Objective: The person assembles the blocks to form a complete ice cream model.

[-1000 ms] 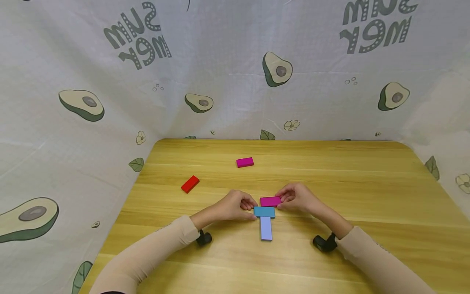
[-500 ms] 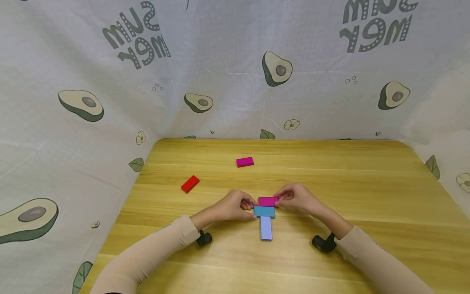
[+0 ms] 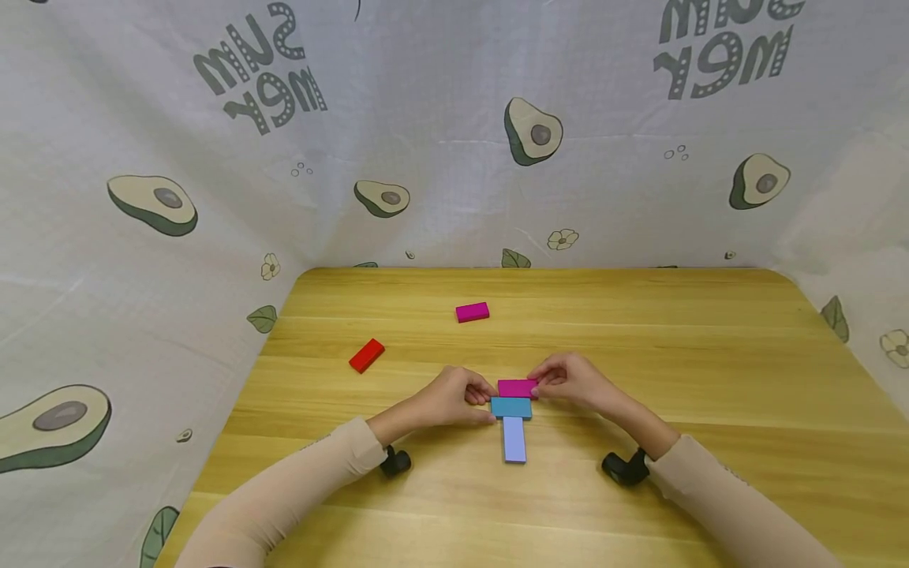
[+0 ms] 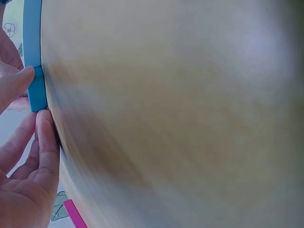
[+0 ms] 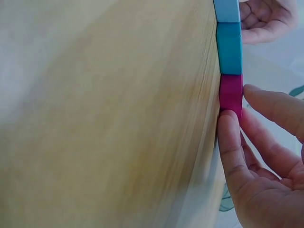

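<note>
My left hand [image 3: 449, 394] pinches the left end of a blue rectangular block [image 3: 510, 407] lying flat on the table. Thumb and fingertips sit at its front and back corners, as the left wrist view shows. My right hand [image 3: 574, 380] holds the right end of a magenta block [image 3: 516, 388] with thumb and fingers. This block lies right behind the blue one, long sides together in the right wrist view [image 5: 231, 92]. A periwinkle block [image 3: 514, 439] points toward me from the blue block's front side, forming a T with it.
A second magenta block [image 3: 472, 312] lies farther back on the wooden table [image 3: 675, 339]. To the left is a red block [image 3: 366, 356], set at a slant. A white cloth [image 3: 454, 158] printed with avocados hangs behind the table.
My right hand has slid the magenta block a little to the left along the back of the blue block. The left hand has stayed at the blue block.
</note>
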Tool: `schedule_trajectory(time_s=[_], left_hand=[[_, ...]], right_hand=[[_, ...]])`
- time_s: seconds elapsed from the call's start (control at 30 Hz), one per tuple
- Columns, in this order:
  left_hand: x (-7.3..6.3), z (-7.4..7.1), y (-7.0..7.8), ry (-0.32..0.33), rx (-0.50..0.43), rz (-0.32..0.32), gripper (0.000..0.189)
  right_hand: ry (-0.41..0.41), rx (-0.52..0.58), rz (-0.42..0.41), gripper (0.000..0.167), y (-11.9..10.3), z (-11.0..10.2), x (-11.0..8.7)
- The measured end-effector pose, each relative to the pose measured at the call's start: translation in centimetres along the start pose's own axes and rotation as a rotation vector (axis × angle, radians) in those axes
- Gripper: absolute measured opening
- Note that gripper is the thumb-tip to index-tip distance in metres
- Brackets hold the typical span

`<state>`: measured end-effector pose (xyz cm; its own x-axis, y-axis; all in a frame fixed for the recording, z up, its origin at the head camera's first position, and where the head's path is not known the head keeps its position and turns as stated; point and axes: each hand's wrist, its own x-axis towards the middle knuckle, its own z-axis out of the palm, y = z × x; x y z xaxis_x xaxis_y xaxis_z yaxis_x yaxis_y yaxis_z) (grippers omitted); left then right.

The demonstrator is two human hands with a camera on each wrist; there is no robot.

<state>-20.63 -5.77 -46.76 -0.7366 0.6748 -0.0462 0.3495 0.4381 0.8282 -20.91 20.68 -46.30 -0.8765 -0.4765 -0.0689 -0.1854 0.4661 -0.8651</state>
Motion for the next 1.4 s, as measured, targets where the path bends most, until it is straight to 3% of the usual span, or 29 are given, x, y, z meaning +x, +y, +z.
schedule_trajectory(time_s=[0.9, 1.4], left_hand=[[-0.28, -0.02, 0.19, 0.020, -0.052, -0.057, 0.030], [-0.27, 0.05, -0.14, 0.037, -0.104, -0.048, 0.029]], right_hand=[[0.001, 0.007, -0.003, 0.022, 0.06, 0.39, 0.28], [0.004, 0.018, -0.017, 0.023, 0.15, 0.58, 0.47]])
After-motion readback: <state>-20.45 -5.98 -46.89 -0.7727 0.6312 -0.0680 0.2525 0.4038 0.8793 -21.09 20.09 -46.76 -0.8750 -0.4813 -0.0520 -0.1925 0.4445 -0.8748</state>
